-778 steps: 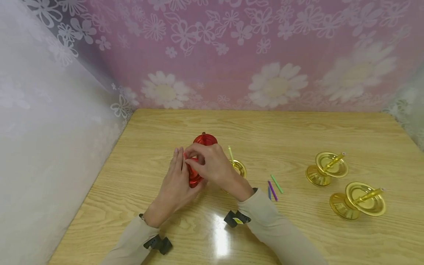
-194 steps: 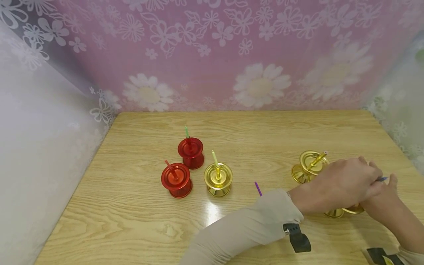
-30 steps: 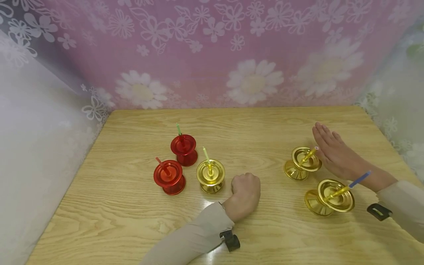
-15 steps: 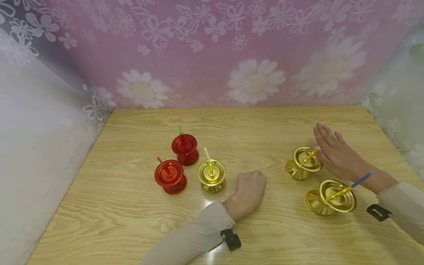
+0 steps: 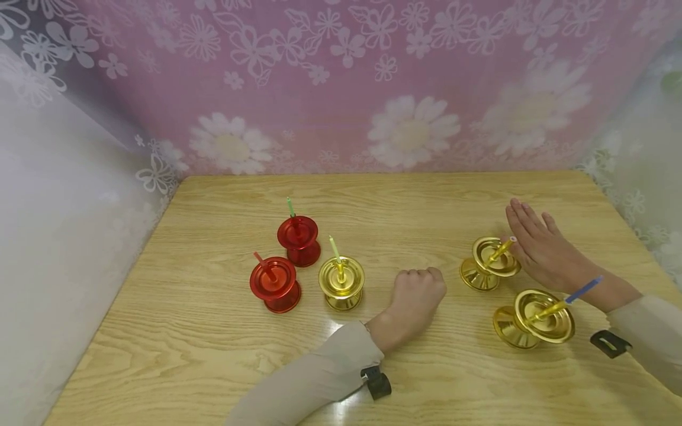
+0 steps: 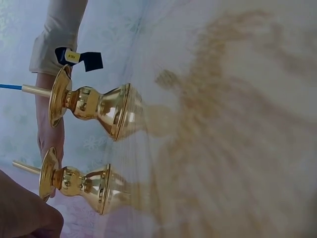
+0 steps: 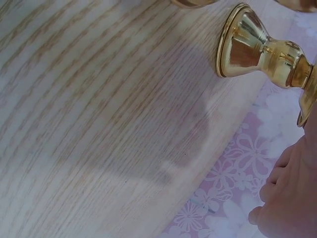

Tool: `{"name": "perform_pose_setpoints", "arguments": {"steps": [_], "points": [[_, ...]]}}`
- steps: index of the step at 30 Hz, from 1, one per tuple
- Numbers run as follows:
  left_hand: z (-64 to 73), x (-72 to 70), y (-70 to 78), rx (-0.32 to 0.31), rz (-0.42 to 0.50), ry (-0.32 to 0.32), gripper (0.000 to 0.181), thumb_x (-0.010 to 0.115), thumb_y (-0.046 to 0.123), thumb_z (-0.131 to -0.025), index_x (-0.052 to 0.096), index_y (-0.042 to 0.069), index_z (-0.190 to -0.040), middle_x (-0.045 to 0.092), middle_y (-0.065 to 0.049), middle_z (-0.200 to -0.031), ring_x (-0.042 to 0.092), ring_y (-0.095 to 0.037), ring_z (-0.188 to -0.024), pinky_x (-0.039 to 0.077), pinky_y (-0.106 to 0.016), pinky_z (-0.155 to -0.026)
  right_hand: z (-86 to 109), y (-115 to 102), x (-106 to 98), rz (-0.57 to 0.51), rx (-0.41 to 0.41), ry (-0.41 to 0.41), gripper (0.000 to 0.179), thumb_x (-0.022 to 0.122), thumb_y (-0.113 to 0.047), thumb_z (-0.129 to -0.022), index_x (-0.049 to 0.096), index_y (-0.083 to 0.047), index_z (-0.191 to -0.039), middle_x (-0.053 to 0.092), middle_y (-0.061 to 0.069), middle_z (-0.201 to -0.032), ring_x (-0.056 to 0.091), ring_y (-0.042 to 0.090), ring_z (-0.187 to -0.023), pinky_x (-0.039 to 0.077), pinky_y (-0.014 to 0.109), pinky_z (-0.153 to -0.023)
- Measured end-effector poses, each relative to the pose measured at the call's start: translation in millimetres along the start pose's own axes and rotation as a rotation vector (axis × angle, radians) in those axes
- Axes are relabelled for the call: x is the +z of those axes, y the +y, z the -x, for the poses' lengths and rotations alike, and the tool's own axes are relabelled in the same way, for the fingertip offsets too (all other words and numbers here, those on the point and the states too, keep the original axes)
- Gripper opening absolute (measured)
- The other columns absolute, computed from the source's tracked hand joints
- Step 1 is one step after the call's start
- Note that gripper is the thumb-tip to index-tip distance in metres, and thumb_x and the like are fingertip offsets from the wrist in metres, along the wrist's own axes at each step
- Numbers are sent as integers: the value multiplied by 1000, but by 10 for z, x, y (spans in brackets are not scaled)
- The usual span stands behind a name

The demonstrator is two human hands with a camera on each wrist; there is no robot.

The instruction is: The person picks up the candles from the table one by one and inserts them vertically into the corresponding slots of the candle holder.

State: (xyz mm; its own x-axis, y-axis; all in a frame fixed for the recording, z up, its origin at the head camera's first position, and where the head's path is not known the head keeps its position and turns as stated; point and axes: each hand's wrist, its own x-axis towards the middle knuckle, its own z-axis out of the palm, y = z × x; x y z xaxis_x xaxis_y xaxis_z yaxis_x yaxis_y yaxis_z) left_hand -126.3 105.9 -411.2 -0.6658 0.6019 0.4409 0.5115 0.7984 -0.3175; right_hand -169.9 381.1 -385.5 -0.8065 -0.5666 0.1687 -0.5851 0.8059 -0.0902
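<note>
In the head view, my left hand is curled above the table between the gold candlesticks. Its underside is hidden, so I cannot tell whether it holds something. My right hand lies with straight fingers beside the dish of the far gold candlestick; whether they touch is unclear. That candlestick's tube is bare. Nearer stands another gold candlestick with a blue candle in its tube. Both appear upright in the left wrist view, with my left knuckles at lower left. No purple candle is visible.
Left of my left hand stands a third gold candlestick with a yellow-green candle. Beyond it are a red candlestick with a red candle and another red candlestick with a green candle. The wooden table meets a pink floral backdrop.
Over the last second my left hand has moved right; my right hand has stayed. Since 6.5 seconds ago, the blue candle has entered the near gold candlestick and the purple candle has gone from sight.
</note>
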Motion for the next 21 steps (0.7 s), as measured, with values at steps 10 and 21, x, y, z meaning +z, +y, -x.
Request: {"name": "perform_pose_setpoints", "arguments": {"steps": [10, 21], "points": [[-68, 16, -75, 114, 93, 167, 22, 58, 14, -96, 70, 18, -77, 60, 10, -65, 54, 2, -56, 43, -11, -49, 12, 13, 14, 2, -5, 16, 59, 26, -22, -108, -2, 7, -151, -7, 27, -157, -16, 26, -145, -7, 59, -112], [-388, -42, -194, 35, 597, 167, 18, 57, 16, -97, 74, 12, -96, 71, 9, -79, 50, 7, -56, 33, -6, -47, 12, 11, 25, 6, 5, 10, 59, 25, -22, -108, -2, 9, -150, -3, 30, -156, -16, 26, -145, -8, 59, -112]]}}
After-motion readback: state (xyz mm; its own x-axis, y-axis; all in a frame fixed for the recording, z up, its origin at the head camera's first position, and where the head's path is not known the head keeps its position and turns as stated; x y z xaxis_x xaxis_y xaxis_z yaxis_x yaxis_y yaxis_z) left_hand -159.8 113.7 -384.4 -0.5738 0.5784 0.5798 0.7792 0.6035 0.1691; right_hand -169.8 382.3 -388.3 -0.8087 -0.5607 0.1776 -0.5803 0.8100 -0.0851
